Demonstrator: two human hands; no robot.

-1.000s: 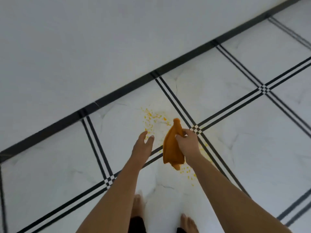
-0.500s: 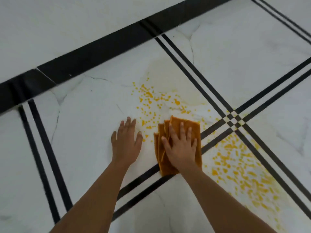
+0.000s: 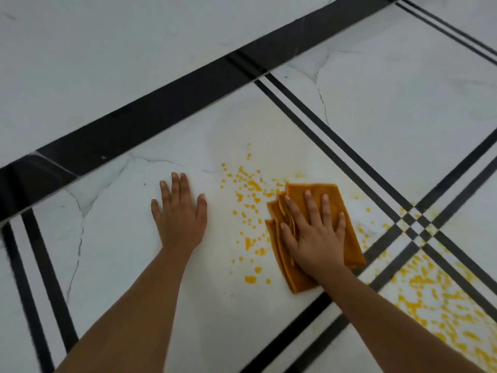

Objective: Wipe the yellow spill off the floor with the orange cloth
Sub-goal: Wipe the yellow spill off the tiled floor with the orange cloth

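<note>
— Where is there room to pass?

— The floor (image 3: 390,109) lies flat and bare above the orange cloth (image 3: 347,211), out to the double black stripes (image 3: 336,141). Nothing stands up on it.

— And to the left?

— Between the two hands lies open tile, speckled with the yellow spill (image 3: 248,211). The left hand (image 3: 178,219) rests flat there, well apart from the cloth.

— Any limit?

— The wall (image 3: 107,49) rises behind the black skirting band (image 3: 161,103). The right hand (image 3: 316,238) lies spread on the cloth.
</note>
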